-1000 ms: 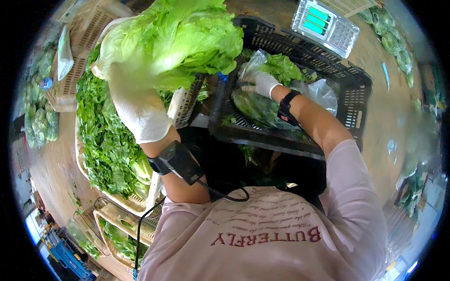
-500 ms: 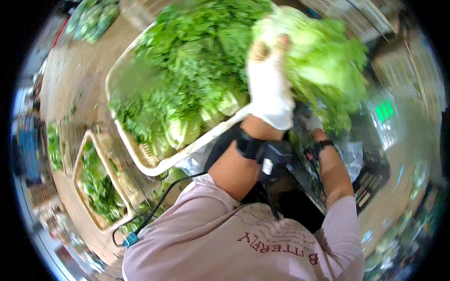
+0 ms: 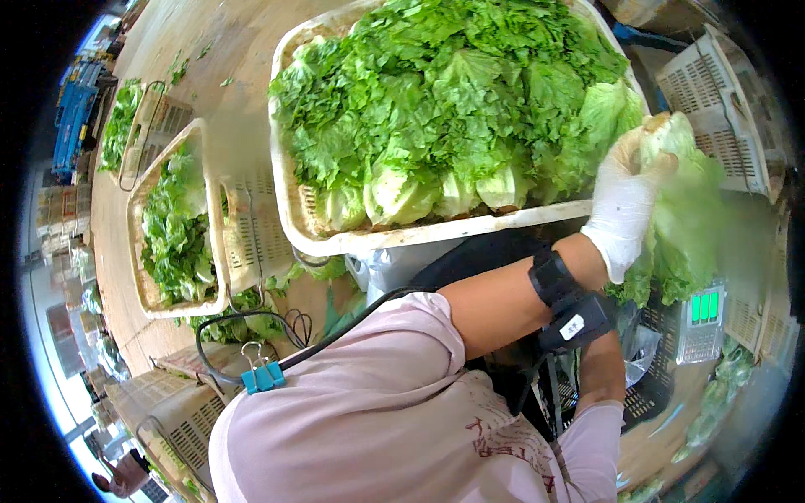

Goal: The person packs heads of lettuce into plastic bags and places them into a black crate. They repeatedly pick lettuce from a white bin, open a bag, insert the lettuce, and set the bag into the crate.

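My left hand (image 3: pixel 633 180), in a white glove, is closed on a leafy light-green lettuce (image 3: pixel 679 201), beside the right end of a large cream crate (image 3: pixel 394 239) heaped with lettuce (image 3: pixel 444 117). A blurry patch obscures part of the held lettuce. My right forearm (image 3: pixel 599 377) runs up beside a black crate (image 3: pixel 654 394); its hand is hidden behind my left arm and the lettuce. A clear plastic bag (image 3: pixel 641 352) lies in the black crate, and a digital scale (image 3: pixel 700 339) is to its right.
Smaller cream crates (image 3: pixel 214 293) of greens stand on the left on a brown floor (image 3: pixel 235 50), with cables (image 3: pixel 293 323) nearby. More stacked crates (image 3: pixel 696 92) stand at upper right, bagged greens (image 3: pixel 717 402) below them. A person (image 3: pixel 126 474) is at the far lower left.
My view has swung left, centring the big crate of greens. My left hand, still holding the lettuce, appears farther right; my right hand, visible earlier in the black crate, is now hidden.
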The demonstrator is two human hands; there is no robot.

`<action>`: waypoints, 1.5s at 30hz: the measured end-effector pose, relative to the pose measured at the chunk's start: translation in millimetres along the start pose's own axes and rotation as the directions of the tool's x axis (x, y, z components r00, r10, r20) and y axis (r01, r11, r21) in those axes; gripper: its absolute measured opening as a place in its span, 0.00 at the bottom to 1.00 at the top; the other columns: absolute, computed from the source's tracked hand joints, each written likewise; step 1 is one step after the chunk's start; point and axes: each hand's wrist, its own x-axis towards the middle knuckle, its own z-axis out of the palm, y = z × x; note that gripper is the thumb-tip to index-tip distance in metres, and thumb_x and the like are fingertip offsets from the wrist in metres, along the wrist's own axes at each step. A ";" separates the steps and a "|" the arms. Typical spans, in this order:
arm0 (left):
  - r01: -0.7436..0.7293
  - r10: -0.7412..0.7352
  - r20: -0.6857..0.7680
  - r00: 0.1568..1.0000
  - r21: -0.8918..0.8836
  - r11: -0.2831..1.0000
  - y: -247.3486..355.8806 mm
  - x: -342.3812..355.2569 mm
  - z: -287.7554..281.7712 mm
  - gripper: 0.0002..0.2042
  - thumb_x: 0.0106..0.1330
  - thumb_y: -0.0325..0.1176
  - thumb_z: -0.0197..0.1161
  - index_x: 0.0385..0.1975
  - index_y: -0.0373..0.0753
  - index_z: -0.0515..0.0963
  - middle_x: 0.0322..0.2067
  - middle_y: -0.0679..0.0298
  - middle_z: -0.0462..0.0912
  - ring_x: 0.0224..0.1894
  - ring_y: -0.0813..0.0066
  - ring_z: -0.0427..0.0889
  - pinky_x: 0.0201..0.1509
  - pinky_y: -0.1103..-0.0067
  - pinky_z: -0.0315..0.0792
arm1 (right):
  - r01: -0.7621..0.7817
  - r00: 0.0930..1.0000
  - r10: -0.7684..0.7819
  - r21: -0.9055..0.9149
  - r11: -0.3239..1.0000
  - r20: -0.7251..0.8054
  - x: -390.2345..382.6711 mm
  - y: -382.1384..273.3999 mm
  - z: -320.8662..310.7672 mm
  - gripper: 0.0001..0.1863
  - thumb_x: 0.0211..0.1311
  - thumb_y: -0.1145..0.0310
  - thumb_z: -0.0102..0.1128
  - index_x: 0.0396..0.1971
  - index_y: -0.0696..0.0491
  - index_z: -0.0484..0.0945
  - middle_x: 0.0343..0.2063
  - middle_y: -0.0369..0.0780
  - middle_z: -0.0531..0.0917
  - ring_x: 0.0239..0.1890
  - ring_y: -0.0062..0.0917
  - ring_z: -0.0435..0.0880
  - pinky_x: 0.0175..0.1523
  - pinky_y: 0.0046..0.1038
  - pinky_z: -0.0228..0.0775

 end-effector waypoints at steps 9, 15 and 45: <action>0.061 -0.061 0.001 0.998 -0.035 0.998 9.7 -4.4 -0.5 0.19 0.59 0.23 0.59 0.52 0.35 0.70 0.43 0.65 0.78 0.42 0.79 0.75 0.48 0.83 0.69 | 0.055 0.998 -0.054 -0.059 0.997 0.020 5.0 -19.6 -4.6 0.30 0.57 0.50 0.50 0.55 0.52 0.61 0.49 0.48 0.74 0.51 0.43 0.72 0.54 0.33 0.66; 0.012 -0.011 -0.044 0.999 0.023 1.000 0.2 -2.5 -0.2 0.19 0.59 0.22 0.59 0.52 0.35 0.70 0.43 0.66 0.77 0.43 0.80 0.75 0.49 0.83 0.69 | 0.061 0.998 -0.060 -0.089 0.994 0.014 7.7 -21.5 -18.3 0.28 0.57 0.50 0.50 0.52 0.51 0.64 0.47 0.47 0.75 0.49 0.42 0.73 0.53 0.33 0.67; 0.052 -0.056 0.035 0.998 0.115 0.992 -6.9 1.5 -14.5 0.12 0.58 0.24 0.62 0.42 0.37 0.76 0.38 0.66 0.80 0.36 0.79 0.77 0.42 0.82 0.72 | 0.313 0.941 -0.263 -0.247 0.917 0.215 -51.9 -8.6 -107.7 0.25 0.50 0.47 0.54 0.39 0.52 0.77 0.42 0.44 0.80 0.41 0.39 0.78 0.46 0.33 0.71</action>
